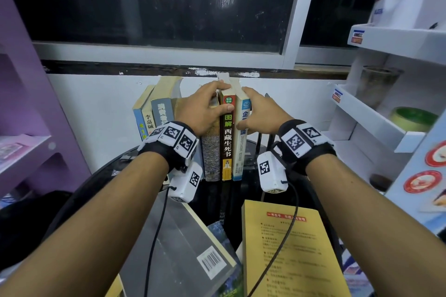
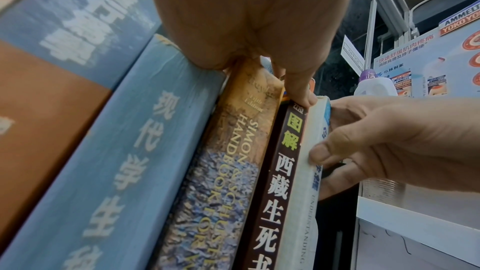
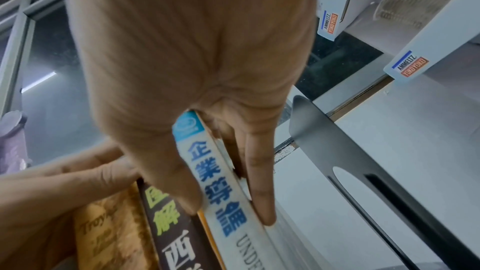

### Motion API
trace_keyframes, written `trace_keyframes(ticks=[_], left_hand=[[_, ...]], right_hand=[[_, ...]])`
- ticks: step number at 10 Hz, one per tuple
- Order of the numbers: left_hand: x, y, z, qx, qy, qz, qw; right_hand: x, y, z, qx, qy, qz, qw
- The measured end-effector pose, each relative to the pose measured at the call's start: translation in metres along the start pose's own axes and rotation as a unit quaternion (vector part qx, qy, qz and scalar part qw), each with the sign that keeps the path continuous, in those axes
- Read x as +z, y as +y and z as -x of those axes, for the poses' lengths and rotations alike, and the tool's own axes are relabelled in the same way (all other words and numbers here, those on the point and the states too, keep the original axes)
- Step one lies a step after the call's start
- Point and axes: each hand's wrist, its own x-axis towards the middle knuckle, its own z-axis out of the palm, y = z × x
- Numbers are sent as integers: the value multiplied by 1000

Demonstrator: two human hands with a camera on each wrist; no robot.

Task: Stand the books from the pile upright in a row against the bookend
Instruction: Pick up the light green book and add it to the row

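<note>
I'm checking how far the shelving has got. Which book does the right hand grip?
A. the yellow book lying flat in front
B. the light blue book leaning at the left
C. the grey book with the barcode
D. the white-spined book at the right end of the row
D: the right hand has its thumb and fingers round the white-spined book, the last upright one, beside the dark brown book.

row of upright books (image 1: pixel 193 128) stands at back of table (image 1: pixel 241 195), spines facing the person. l to r: two leaning books at far l end, then thicker ones, then handbook (image 2: pixel 223 171), dark-spine book (image 1: pixel 226 137), white-spine book (image 1: pixel 241 142) at r end. bookend (image 3: pixel 363 171) just r of white-spine book, w/ a gap between. l hand (image 1: pixel 205 108) on top of row over handbook; r hand (image 1: pixel 260 113) on white-spine book. two books lie flat nearer the person: one front l (image 1: pixel 183 248), one front r (image 1: pixel 289 255). shelves (image 1: pixel 376 113) to the r.
</note>
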Motion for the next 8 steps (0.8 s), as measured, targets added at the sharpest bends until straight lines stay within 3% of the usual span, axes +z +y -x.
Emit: trace_keyframes(ticks=[5,8], left_hand=[[1,2,0,7,14,7,1000],[2,2,1,1,12,10,1000]], right_hand=[[18,7,2,-15,62,-90,994],[15,8,4,-14,13,-50,999]])
